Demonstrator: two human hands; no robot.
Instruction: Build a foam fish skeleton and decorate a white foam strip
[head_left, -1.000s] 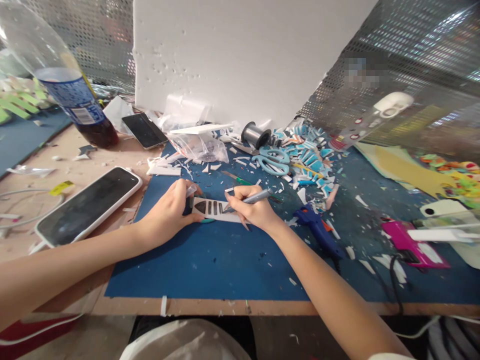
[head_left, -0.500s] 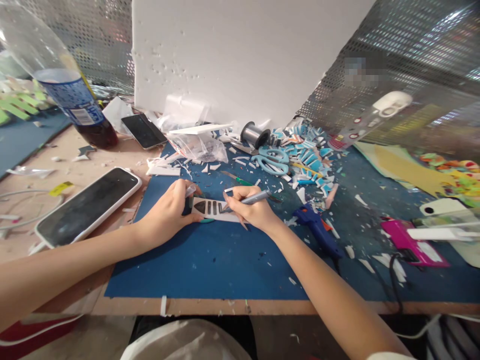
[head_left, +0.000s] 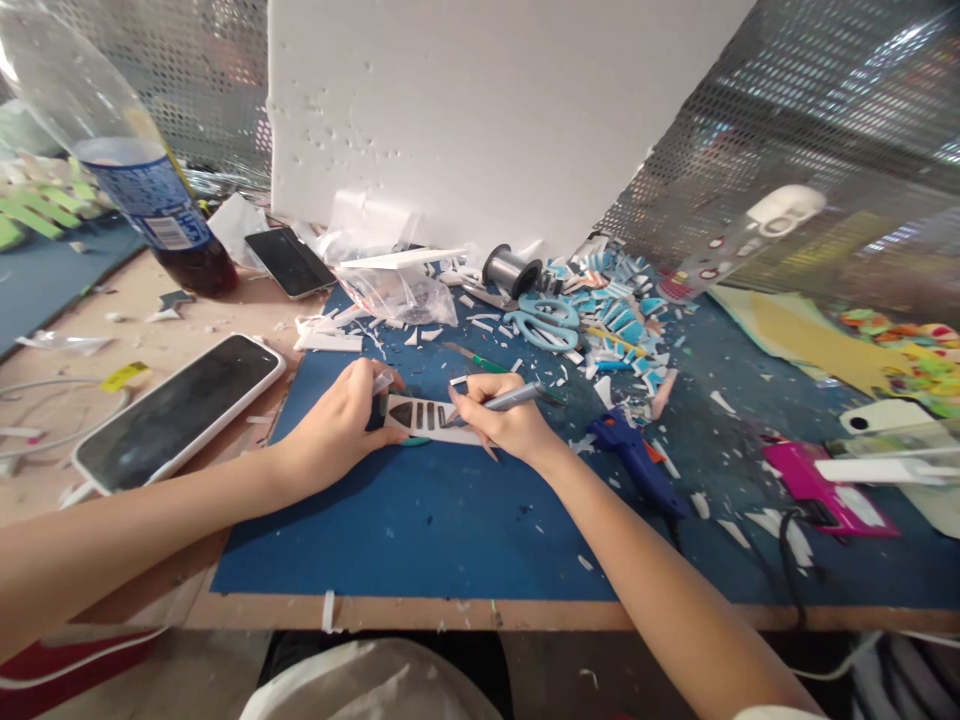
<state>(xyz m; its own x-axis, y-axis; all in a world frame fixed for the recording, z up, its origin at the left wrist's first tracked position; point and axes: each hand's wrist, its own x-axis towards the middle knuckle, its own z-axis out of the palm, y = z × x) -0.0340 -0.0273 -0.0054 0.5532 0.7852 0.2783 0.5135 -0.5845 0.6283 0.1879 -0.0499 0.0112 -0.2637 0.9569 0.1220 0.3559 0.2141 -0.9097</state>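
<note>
My left hand [head_left: 345, 415] is closed on the left end of a flat white strip [head_left: 463, 436], its thumb lying along the near edge. Dark shapes, a triangle and several bars, show on the strip's face. A small translucent piece [head_left: 383, 381] sticks up by the left fingers; whether they grip it I cannot tell. My right hand [head_left: 504, 412] is closed around a slim grey pen-shaped tool [head_left: 516, 397], slanted with its tip down at the strip's right part. Teal-green material [head_left: 417, 441] peeks out under the strip, on the blue mat [head_left: 360, 545].
Beyond my hands lie light-blue scissors [head_left: 543, 322], a wire spool [head_left: 511, 271] and blue-white scraps [head_left: 622, 315]. A blue glue gun [head_left: 637, 465] lies right of my right hand. Leftward are two phones, one white-edged [head_left: 180, 415], and a bottle [head_left: 157, 215]. A white board [head_left: 465, 120] stands behind.
The tool's tip has shifted slightly over the strip's right part, and a dark bar there shows differently. My left hand keeps its hold. The view has shifted slightly.
</note>
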